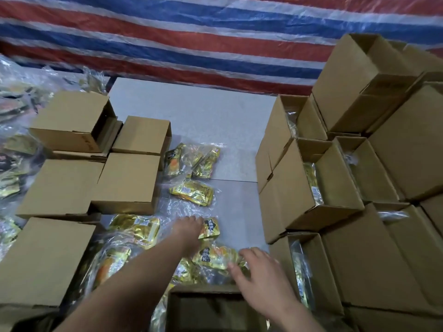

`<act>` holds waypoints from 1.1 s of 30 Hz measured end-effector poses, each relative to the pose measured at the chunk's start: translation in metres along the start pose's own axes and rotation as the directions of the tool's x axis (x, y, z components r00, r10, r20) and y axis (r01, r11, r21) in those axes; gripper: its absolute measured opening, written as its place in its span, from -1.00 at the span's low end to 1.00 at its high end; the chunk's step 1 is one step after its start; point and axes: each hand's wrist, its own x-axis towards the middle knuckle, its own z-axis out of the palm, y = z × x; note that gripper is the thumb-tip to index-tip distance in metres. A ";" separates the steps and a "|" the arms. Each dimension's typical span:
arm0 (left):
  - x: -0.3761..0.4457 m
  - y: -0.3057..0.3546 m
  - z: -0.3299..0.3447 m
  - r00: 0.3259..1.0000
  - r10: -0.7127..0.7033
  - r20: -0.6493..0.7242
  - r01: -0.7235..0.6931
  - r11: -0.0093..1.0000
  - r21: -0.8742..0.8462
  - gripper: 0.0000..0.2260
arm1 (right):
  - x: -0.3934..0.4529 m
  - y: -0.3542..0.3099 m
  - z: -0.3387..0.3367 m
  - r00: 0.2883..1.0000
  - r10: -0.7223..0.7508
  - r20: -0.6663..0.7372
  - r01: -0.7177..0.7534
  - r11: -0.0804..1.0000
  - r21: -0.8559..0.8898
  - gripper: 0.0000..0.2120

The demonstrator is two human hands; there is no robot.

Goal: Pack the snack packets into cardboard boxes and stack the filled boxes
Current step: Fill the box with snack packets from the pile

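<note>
Gold snack packets (191, 193) in clear bags lie on grey floor tiles (191, 111); black labels, print unreadable. My left hand (189, 226) reaches onto one bag, grip unclear. My right hand (261, 271), fingers spread, rests on another. Filled cardboard boxes (311, 188) stacked right, striped tarp (191, 44) behind.

Grey tiled floor (191, 111): gold foil snack packets in clear bags (191, 192) at centre; brown cardboard boxes (311, 188) stacked at its right; both hands reaching over packets.
</note>
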 end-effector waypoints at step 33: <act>-0.191 0.052 -0.227 0.780 -0.183 -0.599 -0.534 0.306 -0.788 -0.60 | 0.018 -0.105 -0.157 0.987 -0.082 -0.136 0.115 -0.214 0.970 -0.42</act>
